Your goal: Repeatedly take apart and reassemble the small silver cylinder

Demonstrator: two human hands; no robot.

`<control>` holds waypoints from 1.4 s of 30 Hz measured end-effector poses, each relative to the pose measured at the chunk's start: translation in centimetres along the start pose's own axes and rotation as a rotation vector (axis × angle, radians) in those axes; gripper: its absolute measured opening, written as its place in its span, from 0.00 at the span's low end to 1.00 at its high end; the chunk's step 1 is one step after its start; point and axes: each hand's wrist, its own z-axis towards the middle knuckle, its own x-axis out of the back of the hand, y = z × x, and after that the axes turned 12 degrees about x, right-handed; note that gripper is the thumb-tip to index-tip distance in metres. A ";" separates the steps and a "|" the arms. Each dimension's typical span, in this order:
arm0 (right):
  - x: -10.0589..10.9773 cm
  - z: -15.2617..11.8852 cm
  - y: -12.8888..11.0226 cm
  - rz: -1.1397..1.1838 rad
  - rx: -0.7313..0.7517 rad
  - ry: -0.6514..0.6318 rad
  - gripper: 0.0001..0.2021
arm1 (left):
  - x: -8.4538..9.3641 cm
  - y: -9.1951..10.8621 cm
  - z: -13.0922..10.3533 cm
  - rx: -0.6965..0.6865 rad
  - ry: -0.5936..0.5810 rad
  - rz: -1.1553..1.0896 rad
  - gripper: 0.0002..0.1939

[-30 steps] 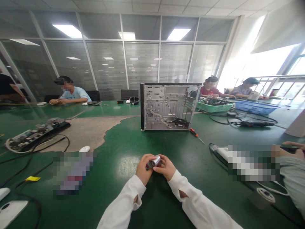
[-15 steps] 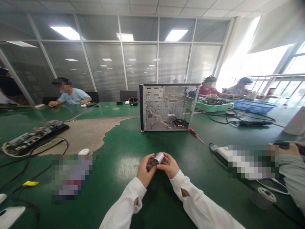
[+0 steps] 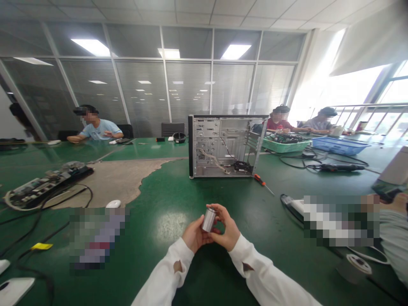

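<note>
A shiny silver metal cylinder is held between my two hands above the green table, tilted slightly to the right at its top. My left hand grips it low on its left side. My right hand has its fingers at the top and right side, with the thumb near the bottom. Beyond them stands an open computer case, its side panel off, with cables and a dark fan-like part inside. An orange-handled screwdriver lies at the case's right corner.
On the left are a circuit board assembly, black cables and a white mouse-like object. A green basket, a blue basket and a grey cylinder are on the right. Another person's hand shows at the right edge; other people sit farther back.
The cylinder has been turned from lying aslant to nearly upright. My right fingers have shifted to its top, and my left hand has moved lower around it.
</note>
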 end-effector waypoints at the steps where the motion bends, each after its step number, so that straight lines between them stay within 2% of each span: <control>1: 0.0 0.0 0.1 -0.017 0.004 -0.019 0.34 | 0.0 -0.1 0.0 -0.010 0.008 -0.009 0.23; 6: 0.4 -0.1 1.0 -0.081 0.010 -0.098 0.35 | -0.2 -0.3 0.2 -0.133 0.100 -0.065 0.18; 10: 0.5 -0.2 1.6 -0.109 0.028 -0.117 0.38 | -0.2 -0.2 0.5 -0.258 0.196 -0.015 0.18; 19: 0.3 -0.4 1.1 -0.235 0.088 -0.111 0.36 | 0.4 -0.2 0.6 -0.609 0.460 0.506 0.15; 23: -0.2 -0.4 0.4 -0.254 0.144 -0.104 0.35 | 0.4 -0.5 0.6 -0.651 0.569 0.636 0.15; 29: -0.2 -0.4 -0.9 -0.275 0.182 -0.174 0.30 | 0.7 -0.6 0.5 -0.693 0.694 0.758 0.15; 32: -0.1 -0.3 -0.9 -0.280 0.201 -0.167 0.29 | 0.7 -0.5 0.4 -0.709 0.689 0.760 0.15; 38: -0.1 -0.5 0.1 -0.278 0.202 -0.125 0.31 | 0.1 -0.4 0.5 -0.786 0.540 0.619 0.15; 42: -0.2 -0.5 0.6 -0.236 0.197 -0.101 0.31 | -0.2 -0.3 0.3 -0.787 0.509 0.586 0.15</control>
